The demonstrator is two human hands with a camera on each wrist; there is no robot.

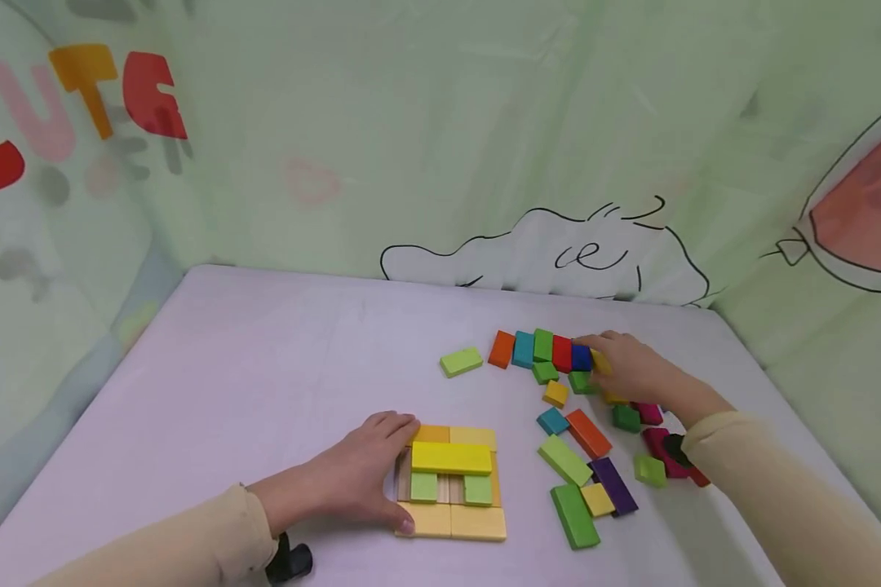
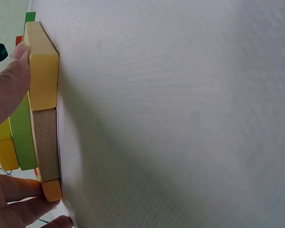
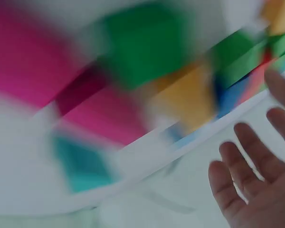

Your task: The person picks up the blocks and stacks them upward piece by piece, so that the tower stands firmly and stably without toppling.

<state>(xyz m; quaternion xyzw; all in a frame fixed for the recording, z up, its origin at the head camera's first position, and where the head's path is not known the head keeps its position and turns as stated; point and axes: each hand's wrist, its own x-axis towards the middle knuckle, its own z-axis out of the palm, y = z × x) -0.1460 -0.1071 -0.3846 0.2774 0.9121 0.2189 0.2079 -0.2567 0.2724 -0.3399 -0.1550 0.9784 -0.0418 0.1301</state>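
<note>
My left hand [image 1: 363, 469] spans the left side of a low block structure [image 1: 477, 522], its thumb on the near pale block [image 2: 43, 78] and its fingertips at the far orange block [image 2: 52, 191]. Across the structure's top lies a long yellow block [image 1: 451, 458], above two light green blocks [image 1: 423, 487]. My right hand [image 1: 635, 371] is over the loose blocks at the right, beside a yellow block [image 1: 600, 362] and a blue block [image 1: 581, 357]. In the right wrist view its fingers [image 3: 249, 147] are spread and fairly straight, with no block between them.
A row of orange, teal, green and red blocks [image 1: 562, 354] runs along the back of the pile. Nearer lie a purple block [image 1: 613, 487], a green block [image 1: 575, 517] and several others. A light green block [image 1: 461, 362] lies apart. Printed fabric walls [image 1: 440, 139] rise behind the white table [image 1: 279, 350].
</note>
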